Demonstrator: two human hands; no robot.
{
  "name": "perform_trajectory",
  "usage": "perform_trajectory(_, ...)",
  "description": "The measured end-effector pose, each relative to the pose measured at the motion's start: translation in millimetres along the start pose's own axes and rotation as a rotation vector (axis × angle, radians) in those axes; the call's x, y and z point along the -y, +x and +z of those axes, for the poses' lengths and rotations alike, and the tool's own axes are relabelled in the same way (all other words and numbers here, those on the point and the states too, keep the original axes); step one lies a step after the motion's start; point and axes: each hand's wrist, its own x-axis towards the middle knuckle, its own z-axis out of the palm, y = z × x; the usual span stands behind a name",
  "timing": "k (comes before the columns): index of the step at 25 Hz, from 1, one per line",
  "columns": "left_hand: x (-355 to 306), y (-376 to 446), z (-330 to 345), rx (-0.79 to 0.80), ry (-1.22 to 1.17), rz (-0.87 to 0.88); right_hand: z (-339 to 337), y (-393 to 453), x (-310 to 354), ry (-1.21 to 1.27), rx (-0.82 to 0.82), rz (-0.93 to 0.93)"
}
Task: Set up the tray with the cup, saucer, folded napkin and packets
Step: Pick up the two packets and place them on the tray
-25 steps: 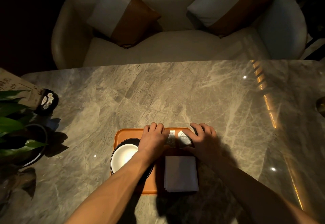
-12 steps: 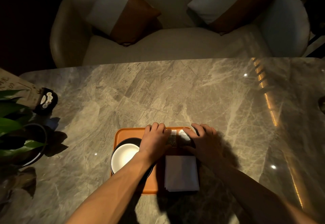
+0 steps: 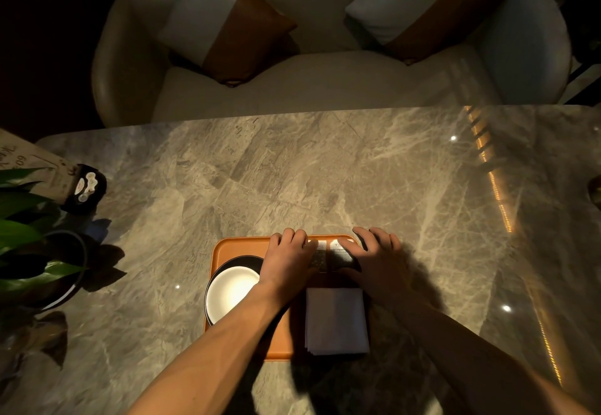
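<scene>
An orange tray [image 3: 227, 247] lies on the marble table near its front edge. On the tray's left stands a white cup [image 3: 232, 294] on a dark saucer [image 3: 240, 260], partly hidden by my left forearm. A folded white napkin [image 3: 336, 320] lies on the tray's near right. Two packets, one [image 3: 320, 256] beside the other [image 3: 340, 253], lie side by side at the far right. My left hand [image 3: 286, 261] has its thumb on the left packet, fingers curled at the tray's far rim. My right hand [image 3: 380, 261] pinches the right packet between index finger and thumb.
A potted plant [image 3: 29, 252] stands at the table's left edge, with a paper sign [image 3: 29, 167] in a black holder [image 3: 84, 186] behind it. A cream sofa [image 3: 292, 82] with two cushions faces the table's far side. Bare marble [image 3: 325, 170] lies beyond the tray.
Both hands stay on the packets with only slight finger shifts. The view has moved a little.
</scene>
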Motion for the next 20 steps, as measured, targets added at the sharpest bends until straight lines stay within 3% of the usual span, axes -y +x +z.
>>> perform_trajectory(20, -6.2, -0.6, 1.3, -0.018, 0.024, -0.009, -11.3, -1.6, 6.7, -0.024, -0.003, -0.007)
